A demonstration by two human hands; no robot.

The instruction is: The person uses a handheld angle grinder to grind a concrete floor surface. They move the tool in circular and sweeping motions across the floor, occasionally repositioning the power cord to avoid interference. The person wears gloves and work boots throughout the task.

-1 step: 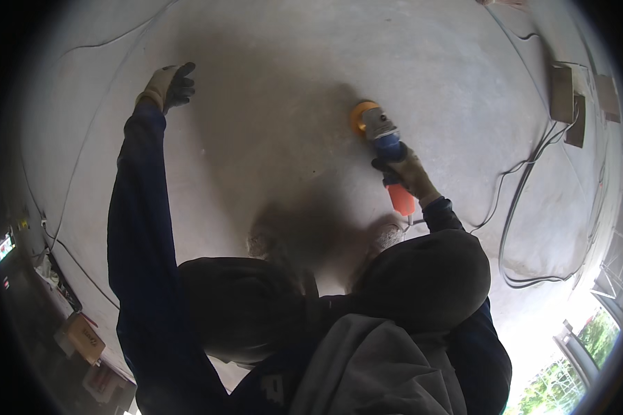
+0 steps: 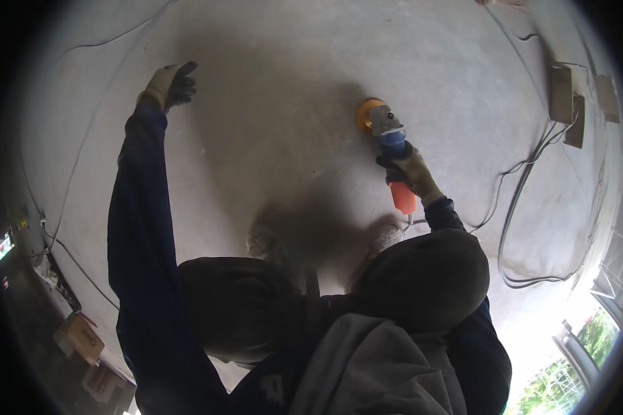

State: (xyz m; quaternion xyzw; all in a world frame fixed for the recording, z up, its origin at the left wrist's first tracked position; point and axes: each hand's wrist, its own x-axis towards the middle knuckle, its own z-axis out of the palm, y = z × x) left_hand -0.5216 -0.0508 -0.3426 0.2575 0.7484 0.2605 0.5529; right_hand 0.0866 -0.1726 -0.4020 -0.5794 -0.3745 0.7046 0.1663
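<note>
Bare grey concrete floor (image 2: 291, 62) fills the view, dusty and smooth; dark cables (image 2: 526, 180) loop across its right side; flat boards (image 2: 567, 104) lie near the upper right edge; bright daylight and greenery show through an opening (image 2: 588, 346) at lower right; cardboard boxes (image 2: 83, 339) sit in shadow at lower left.

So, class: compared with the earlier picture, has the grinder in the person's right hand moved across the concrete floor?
No. The grinder sits at the same spot relative to the cable loop and the wall boxes; the right hand grips it just as before.
</note>
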